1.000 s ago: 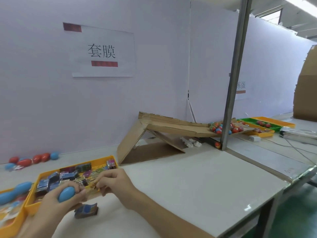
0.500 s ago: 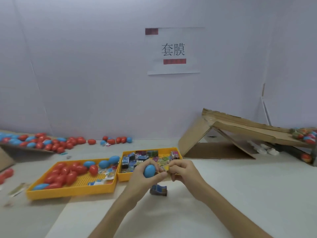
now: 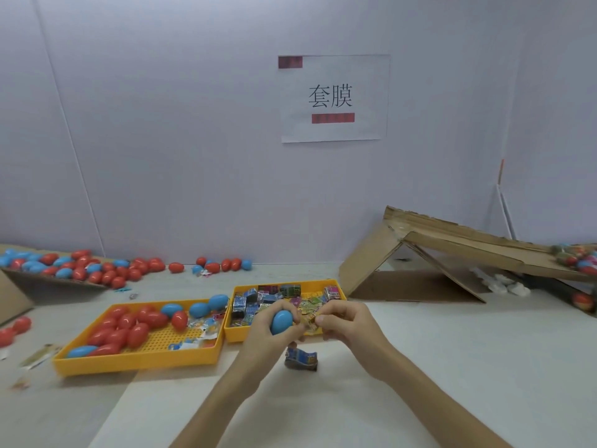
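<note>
Our left hand (image 3: 273, 333) curls round the blue egg (image 3: 281, 321) | our right hand (image 3: 349, 324) pinches a yellowish wrapper (image 3: 308, 322) just beside it | we're holding both over the front edge of the wrapper tray (image 3: 240, 335)

The view has swung left. The left hand (image 3: 274, 331) and right hand (image 3: 347, 321) now sit mid-picture, not in its lower left corner. The yellow tray (image 3: 139, 363) of eggs left of the left hand has come fully into sight, as have the loose eggs (image 3: 80, 270) beyond it. The metal post right of the right hand has dropped out. The blue egg (image 3: 281, 321) has closed in on the right hand's yellow wrapper (image 3: 308, 321).
</note>
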`<state>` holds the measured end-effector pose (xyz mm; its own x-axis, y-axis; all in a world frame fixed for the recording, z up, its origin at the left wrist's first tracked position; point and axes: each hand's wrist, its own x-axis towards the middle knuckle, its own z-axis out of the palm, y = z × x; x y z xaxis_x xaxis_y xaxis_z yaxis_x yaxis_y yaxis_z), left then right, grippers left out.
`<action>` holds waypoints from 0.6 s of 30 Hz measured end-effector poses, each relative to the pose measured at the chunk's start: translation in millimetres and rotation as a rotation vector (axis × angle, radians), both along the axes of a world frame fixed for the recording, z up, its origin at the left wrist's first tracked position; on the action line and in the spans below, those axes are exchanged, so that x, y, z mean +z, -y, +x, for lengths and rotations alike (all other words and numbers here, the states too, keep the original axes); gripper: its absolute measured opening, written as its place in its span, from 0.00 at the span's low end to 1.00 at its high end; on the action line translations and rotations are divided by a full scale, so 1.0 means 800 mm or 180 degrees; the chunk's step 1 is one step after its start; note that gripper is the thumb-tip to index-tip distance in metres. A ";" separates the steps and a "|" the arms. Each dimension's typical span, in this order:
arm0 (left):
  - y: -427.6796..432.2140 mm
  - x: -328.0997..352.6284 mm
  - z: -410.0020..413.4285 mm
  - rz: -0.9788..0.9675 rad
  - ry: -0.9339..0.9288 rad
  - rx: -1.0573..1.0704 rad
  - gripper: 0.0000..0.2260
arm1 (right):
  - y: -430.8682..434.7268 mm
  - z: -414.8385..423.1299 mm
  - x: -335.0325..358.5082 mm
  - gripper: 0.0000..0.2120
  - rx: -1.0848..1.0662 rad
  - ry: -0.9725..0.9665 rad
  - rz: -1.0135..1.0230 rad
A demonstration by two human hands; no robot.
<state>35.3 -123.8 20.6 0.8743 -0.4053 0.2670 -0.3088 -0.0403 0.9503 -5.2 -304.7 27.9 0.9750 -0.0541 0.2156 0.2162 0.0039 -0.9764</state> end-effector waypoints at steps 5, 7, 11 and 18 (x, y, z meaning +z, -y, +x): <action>0.001 -0.002 0.000 0.0100 0.0037 0.0171 0.05 | 0.000 -0.002 0.000 0.05 -0.0074 0.0157 -0.0081; 0.002 -0.001 -0.001 0.0136 0.0027 0.0194 0.04 | 0.001 -0.002 0.000 0.04 -0.0160 0.0248 -0.0168; 0.003 0.009 -0.005 -0.0308 -0.0623 -0.0105 0.10 | 0.002 -0.004 0.001 0.04 -0.0248 0.0251 -0.0006; -0.001 0.015 -0.006 -0.0891 -0.1126 -0.0234 0.15 | 0.001 -0.005 0.003 0.01 -0.0178 0.0107 0.0060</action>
<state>30.4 -123.4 32.2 0.9031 -0.4245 0.0651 0.0443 0.2429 0.9690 -8.9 -305.6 30.4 0.9625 -0.1126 0.2468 0.2493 0.0092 -0.9684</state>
